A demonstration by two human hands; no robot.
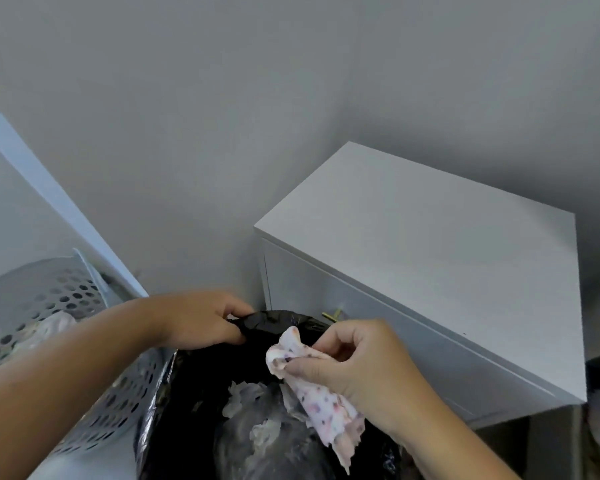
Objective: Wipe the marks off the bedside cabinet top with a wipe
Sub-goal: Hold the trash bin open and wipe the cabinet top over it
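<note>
The white bedside cabinet (430, 251) stands against the grey wall at the right, its top bare and plain white, with a tiny dark speck near the front edge. My right hand (364, 368) pinches a crumpled wipe (323, 400), white with pink and dark stains, and holds it over the mouth of a black bin bag (194, 410). My left hand (201, 320) grips the bag's far rim and holds it apart. Crumpled pale tissues lie inside the bag.
A white perforated laundry basket (70, 306) with cloth in it stands at the left, touching the bag. A small brass handle (333, 315) sticks out of the cabinet's drawer front. A white door frame slants along the left wall. A dark object sits at the far right edge.
</note>
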